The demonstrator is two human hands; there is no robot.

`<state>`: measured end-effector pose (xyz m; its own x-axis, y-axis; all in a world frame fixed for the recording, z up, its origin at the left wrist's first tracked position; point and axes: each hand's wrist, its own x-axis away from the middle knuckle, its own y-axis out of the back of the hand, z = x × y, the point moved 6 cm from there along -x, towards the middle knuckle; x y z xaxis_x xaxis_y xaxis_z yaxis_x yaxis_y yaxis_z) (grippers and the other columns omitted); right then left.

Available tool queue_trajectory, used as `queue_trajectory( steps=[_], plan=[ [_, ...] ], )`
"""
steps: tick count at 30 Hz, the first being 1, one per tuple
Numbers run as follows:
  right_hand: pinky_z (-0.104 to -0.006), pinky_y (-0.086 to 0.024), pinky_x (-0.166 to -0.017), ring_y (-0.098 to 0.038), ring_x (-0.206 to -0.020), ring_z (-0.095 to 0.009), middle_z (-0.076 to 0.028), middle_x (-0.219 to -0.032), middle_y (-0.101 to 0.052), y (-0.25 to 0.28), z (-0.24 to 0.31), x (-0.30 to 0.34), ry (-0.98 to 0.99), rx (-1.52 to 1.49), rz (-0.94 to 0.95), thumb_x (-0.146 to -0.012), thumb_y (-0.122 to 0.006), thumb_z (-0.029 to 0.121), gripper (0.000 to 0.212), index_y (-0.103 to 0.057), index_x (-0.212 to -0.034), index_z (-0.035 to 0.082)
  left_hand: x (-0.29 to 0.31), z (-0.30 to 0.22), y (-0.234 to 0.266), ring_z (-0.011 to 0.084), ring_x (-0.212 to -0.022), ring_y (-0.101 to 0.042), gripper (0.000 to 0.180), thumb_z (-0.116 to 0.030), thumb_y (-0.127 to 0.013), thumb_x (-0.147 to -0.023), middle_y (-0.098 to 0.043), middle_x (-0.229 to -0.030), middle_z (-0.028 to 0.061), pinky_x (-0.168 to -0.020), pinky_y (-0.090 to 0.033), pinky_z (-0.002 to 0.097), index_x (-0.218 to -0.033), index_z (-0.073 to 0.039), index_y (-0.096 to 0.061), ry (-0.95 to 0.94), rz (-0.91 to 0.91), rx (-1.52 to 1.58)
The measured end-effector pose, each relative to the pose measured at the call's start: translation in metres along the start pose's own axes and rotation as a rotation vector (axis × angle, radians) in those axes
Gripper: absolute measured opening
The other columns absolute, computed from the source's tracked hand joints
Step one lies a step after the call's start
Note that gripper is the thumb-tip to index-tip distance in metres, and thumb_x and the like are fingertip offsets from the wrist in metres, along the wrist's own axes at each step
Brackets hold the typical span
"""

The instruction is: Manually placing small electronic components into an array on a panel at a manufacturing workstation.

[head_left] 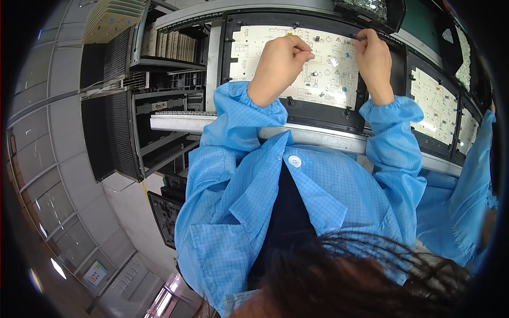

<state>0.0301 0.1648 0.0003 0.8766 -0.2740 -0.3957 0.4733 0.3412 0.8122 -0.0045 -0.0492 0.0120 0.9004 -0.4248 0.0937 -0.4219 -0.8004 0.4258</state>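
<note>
A cream circuit board sits in a black frame on the conveyor in front of me. My left hand is over its left-middle part, thumb and fingertips pinched together; whatever they hold, if anything, is hidden. A small yellow part stands on the board just beyond this hand. At the board's upper right edge is my right hand, also closed in a pinch beside a small dark piece at the fingertips too small to name. Small blue parts and a round capacitor-like part stand between my hands.
Further right along the metal rail lies another framed board. A blue sleeve of another person is close on my right. To the left stand a black rack and upright boards. Bins of small parts sit beyond the conveyor.
</note>
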Motion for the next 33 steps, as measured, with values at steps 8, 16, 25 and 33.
queue_trajectory(
  steps=[8, 16, 25, 33],
  plan=[
    [-0.0410, -0.047, -0.072, -0.058, -0.079, -0.030, -0.012, -0.076, -0.062, -0.013, 0.028, 0.042, 0.114, -0.134, 0.108, -0.078, -0.072, 0.011, 0.011, -0.068, -0.085, 0.003, 0.011, -0.004, -0.016, 0.0334, -0.069, -0.067, 0.012, -0.001, -0.061, -0.081, -0.067, -0.075, 0.0215, -0.067, -0.054, 0.0385, -0.089, 0.005, -0.068, -0.163, -0.078, -0.084],
    [-0.0244, -0.048, -0.067, -0.062, -0.075, -0.012, -0.006, -0.085, -0.068, 0.000, -0.026, 0.053, -0.339, -0.578, 0.124, -0.089, -0.065, 0.007, 0.007, -0.067, -0.090, 0.001, 0.005, -0.008, -0.076, 0.0338, -0.074, -0.067, 0.014, -0.004, -0.062, -0.082, -0.068, -0.080, 0.0201, -0.071, -0.054, 0.0388, -0.091, 0.004, -0.069, -0.389, 0.022, -0.272],
    [-0.0188, -0.033, -0.055, -0.040, -0.064, -0.002, 0.004, -0.078, -0.060, 0.024, -0.064, 0.073, -0.461, -0.574, -0.051, -0.096, -0.059, 0.014, 0.015, -0.068, -0.103, 0.005, -0.003, -0.010, -0.107, 0.0350, -0.080, -0.065, 0.013, -0.003, -0.063, -0.082, -0.067, -0.083, 0.0210, -0.075, -0.052, 0.0409, -0.090, 0.005, -0.069, -0.390, 0.093, -0.324],
    [-0.0182, -0.041, -0.064, -0.051, -0.073, -0.004, 0.001, -0.084, -0.064, 0.024, -0.061, 0.074, -0.429, -0.696, -0.113, -0.094, -0.061, 0.012, 0.013, -0.067, -0.101, 0.002, -0.006, -0.013, -0.115, 0.0359, -0.081, -0.064, 0.012, 0.000, -0.062, -0.080, -0.066, -0.082, 0.0215, -0.075, -0.051, 0.0420, -0.088, 0.005, -0.068, -0.425, 0.108, -0.435]
  ],
)
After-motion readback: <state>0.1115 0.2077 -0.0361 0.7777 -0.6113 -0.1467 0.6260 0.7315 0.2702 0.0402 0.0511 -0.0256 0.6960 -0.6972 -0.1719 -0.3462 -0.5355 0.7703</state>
